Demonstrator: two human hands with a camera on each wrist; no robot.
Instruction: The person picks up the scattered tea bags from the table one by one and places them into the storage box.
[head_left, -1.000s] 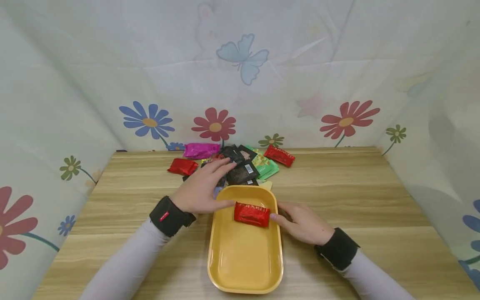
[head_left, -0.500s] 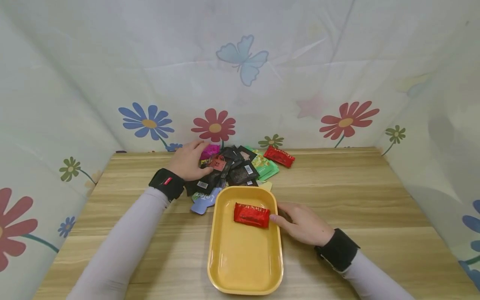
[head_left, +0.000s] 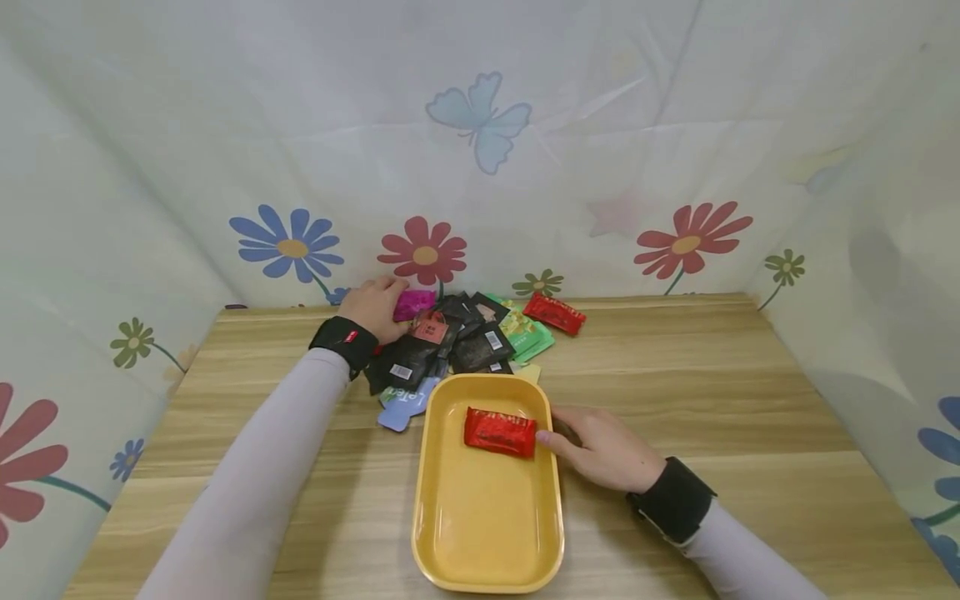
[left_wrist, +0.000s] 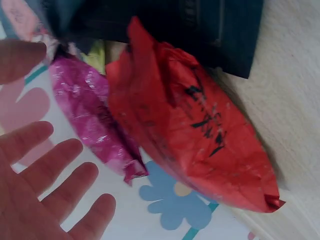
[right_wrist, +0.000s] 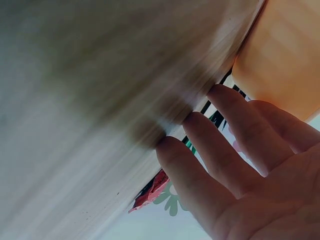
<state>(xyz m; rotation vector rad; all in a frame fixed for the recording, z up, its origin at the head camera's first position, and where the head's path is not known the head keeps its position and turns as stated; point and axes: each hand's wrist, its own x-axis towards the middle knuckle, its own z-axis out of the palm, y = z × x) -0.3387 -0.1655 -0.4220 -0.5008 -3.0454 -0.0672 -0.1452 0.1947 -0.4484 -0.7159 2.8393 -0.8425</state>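
At the back left of the table my left hand (head_left: 375,310) is over the wrapped snack packets. In the left wrist view its fingers are spread and relaxed, with the thumb near one end of a pink packet (left_wrist: 92,112). A larger red packet (left_wrist: 185,130) lies beside the pink one; in the head view the hand mostly hides it. My right hand (head_left: 603,450) rests against the right side of a yellow tray (head_left: 487,533), thumb at the rim. Its fingers (right_wrist: 185,175) look loosely extended, tips at the tabletop. Inside the tray lies another red packet (head_left: 500,432).
Several black sachets (head_left: 480,346) and green packets (head_left: 528,333) form a pile behind the tray. A blue sachet (head_left: 405,404) sticks out at the tray's back left. One more red packet (head_left: 554,313) lies near the back wall, right of the pile.
My left hand has moved from above the tray's back left corner to the pink and red packets at the back left. The right hand has stayed at the tray.
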